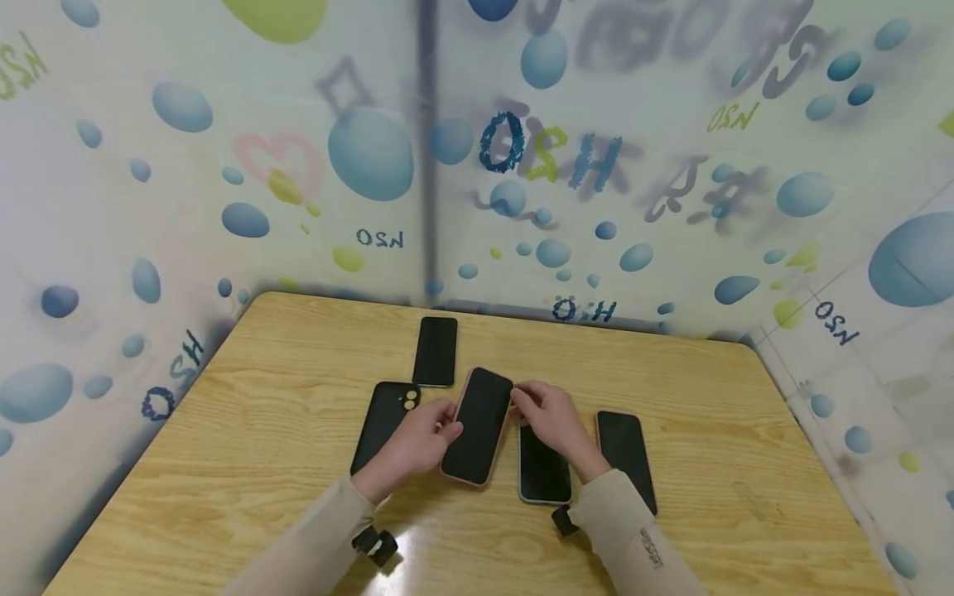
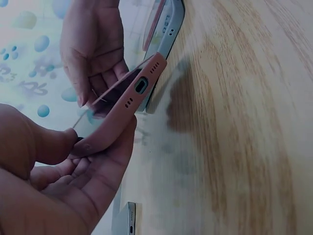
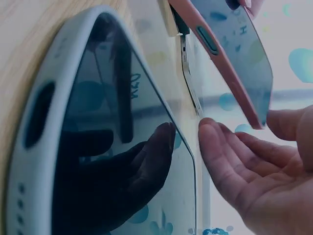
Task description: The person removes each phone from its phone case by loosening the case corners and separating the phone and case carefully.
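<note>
My left hand [image 1: 421,434] grips a phone in a pink case [image 1: 477,426] by its left side, thumb over the edge and fingers underneath. In the left wrist view the phone [image 2: 117,105] is tilted and raised off the table, its charging port showing. My right hand [image 1: 553,418] is at the phone's upper right corner. Its thumb [image 3: 288,122] meets that corner in the right wrist view, while the other fingers stand apart below. Beneath the right hand lies a phone in a pale blue case [image 1: 544,472], screen up.
On the wooden table [image 1: 283,397], a black phone case [image 1: 380,422] with camera holes lies beside the left hand. Farther back is a black-screened phone [image 1: 436,352]. Another pink-edged phone [image 1: 626,455] lies right of the right wrist. A patterned wall [image 1: 462,207] borders the back edge.
</note>
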A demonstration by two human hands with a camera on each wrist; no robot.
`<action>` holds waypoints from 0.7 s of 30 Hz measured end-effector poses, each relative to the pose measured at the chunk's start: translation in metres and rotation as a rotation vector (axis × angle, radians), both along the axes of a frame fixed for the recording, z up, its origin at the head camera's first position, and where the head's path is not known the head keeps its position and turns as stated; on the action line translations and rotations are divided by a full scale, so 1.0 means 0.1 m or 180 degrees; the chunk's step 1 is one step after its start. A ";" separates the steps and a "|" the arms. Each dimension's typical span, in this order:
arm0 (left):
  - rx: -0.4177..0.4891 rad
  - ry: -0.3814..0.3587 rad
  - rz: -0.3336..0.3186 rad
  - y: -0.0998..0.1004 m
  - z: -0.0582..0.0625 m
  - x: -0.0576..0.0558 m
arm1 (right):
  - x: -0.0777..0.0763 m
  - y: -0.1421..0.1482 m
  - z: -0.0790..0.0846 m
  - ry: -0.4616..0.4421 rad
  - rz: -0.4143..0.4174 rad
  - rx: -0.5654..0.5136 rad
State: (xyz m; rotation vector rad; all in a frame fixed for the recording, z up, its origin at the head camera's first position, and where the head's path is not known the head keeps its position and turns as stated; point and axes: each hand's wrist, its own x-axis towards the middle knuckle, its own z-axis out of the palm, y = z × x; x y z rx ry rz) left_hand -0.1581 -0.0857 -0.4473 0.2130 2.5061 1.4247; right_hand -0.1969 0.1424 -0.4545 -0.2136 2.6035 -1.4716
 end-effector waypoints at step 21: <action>-0.0275 0.0511 -0.0111 0.04 0.06 0.11 | 0.02 -0.17 0.06 0.0042 -0.0024 -0.0073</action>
